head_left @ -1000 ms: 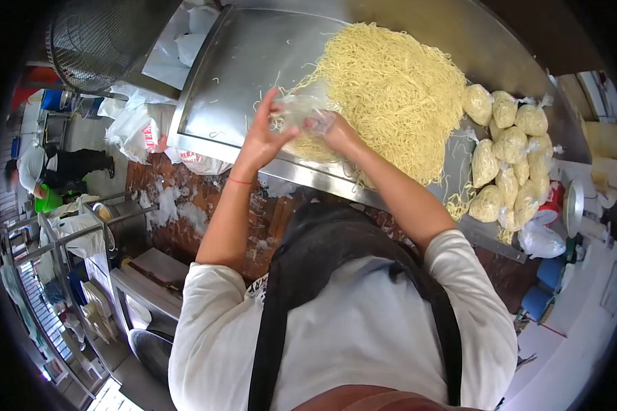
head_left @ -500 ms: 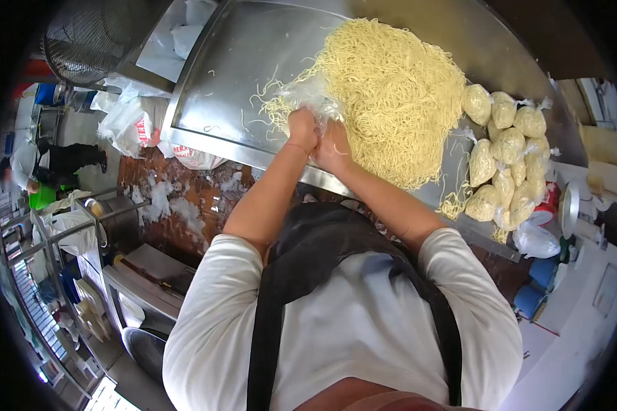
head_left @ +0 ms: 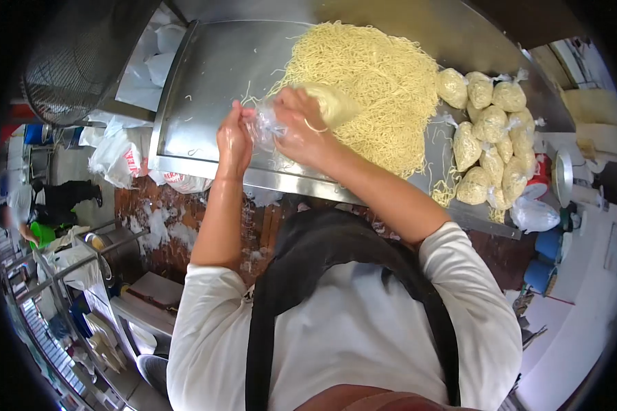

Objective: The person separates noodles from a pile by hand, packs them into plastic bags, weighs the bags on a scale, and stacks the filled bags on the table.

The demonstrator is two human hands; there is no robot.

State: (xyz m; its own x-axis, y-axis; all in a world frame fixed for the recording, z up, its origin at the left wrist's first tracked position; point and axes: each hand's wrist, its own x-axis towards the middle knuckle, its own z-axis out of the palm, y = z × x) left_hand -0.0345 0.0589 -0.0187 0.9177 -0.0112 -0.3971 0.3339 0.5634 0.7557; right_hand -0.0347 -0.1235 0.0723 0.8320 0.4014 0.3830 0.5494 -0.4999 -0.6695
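Note:
A clear plastic bag of yellow noodles (head_left: 332,103), blurred by motion, juts out beyond my right hand (head_left: 300,130), whose fingers are wrapped round the bag's neck. My left hand (head_left: 233,142) pinches the loose mouth end of the same bag, with the crumpled plastic (head_left: 266,125) stretched between both hands. Something pinkish shows at the left fingertips, too small to make out. A stray noodle lies across the back of my right hand. Just behind, a big heap of loose noodles (head_left: 384,103) covers part of the metal table (head_left: 216,75).
Several tied noodle bags (head_left: 490,123) are piled at the table's right end, near a bundle of clear plastic (head_left: 533,214). A wire mesh basket (head_left: 68,75) hangs at upper left. White sacks (head_left: 116,154) stand by the table's left edge. Another person (head_left: 48,205) is far left, beside a green container (head_left: 42,236).
My hands were together low over the table at the heap's left edge. Now the filled bag is lifted, and my left hand has moved left, drawing out the bag's end.

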